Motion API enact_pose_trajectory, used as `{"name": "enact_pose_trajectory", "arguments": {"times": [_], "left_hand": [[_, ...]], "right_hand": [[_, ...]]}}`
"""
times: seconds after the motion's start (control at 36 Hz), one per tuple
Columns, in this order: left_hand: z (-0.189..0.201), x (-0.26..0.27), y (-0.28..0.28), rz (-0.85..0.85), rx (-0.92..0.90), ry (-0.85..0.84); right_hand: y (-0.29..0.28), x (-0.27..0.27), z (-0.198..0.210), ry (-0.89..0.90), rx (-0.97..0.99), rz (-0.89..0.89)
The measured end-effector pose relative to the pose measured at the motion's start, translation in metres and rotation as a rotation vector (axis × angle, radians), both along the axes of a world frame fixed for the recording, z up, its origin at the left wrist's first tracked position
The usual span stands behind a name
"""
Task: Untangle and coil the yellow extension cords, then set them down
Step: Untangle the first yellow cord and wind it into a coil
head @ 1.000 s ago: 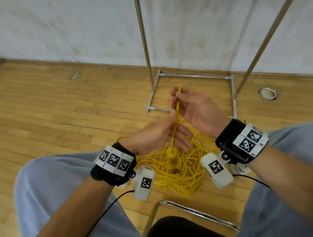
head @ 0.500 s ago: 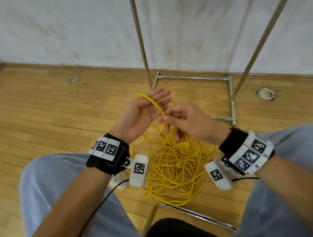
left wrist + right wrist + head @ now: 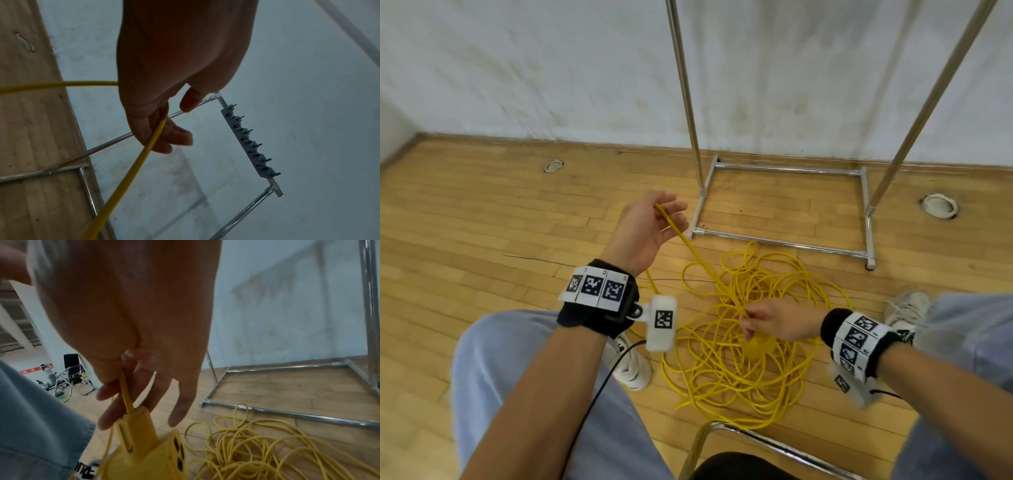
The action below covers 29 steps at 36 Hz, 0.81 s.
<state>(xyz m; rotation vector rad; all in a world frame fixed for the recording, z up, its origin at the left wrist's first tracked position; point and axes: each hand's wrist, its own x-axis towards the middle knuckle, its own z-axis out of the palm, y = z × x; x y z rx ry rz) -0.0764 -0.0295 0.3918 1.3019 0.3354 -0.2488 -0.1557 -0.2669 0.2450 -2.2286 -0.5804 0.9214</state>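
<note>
My L hand is raised, fingers curled round the yellow cord; R hand pinches the same strand just above the socket block. Rest lies tangled on wood floor btwn my knees.

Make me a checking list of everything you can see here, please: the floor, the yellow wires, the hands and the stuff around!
Surface: wooden floor, two round floor fittings set in it.
Job's things: yellow cord lying in a tangled pile; yellow socket block hangs below the right hand.
Clutter: nothing seen.
Grips: left hand raised, holding a taut strand; right hand pinching the cord just above the socket block.
Cables: black wrist-camera leads.
Surroundings: white wall, metal rack, chair frame.
</note>
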Motion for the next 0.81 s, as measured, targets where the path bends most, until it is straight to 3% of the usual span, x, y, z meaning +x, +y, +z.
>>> {"name": "enact_pose_trajectory", "arguments": {"times": [0.25,0.39,0.5,0.56,0.61,0.69,0.81], "left_hand": [[-0.003,0.012,0.019,0.297,0.1,-0.062],[-0.004,0.02,0.029,0.507,0.079,-0.069],[-0.013,0.024,0.03,0.516,0.365,-0.161],[-0.013,0.025,0.031,0.445,0.433,-0.198],[-0.007,0.024,0.03,0.265,0.411,-0.202],[0.004,0.014,0.021,-0.139,0.39,-0.24],[0.015,-0.01,0.006,-0.674,0.498,-0.309]], "right_hand": [[-0.009,0.0,0.008,-0.007,-0.157,-0.015],[-0.008,-0.001,0.012,-0.021,-0.236,0.081],[-0.006,-0.003,0.013,-0.063,-0.366,0.257],[-0.004,-0.004,0.011,-0.092,-0.369,0.281],[-0.003,-0.005,0.009,-0.108,-0.387,0.288],[-0.011,-0.001,0.011,-0.124,-0.476,0.231],[-0.033,0.017,0.02,-0.242,-0.601,0.079]]}}
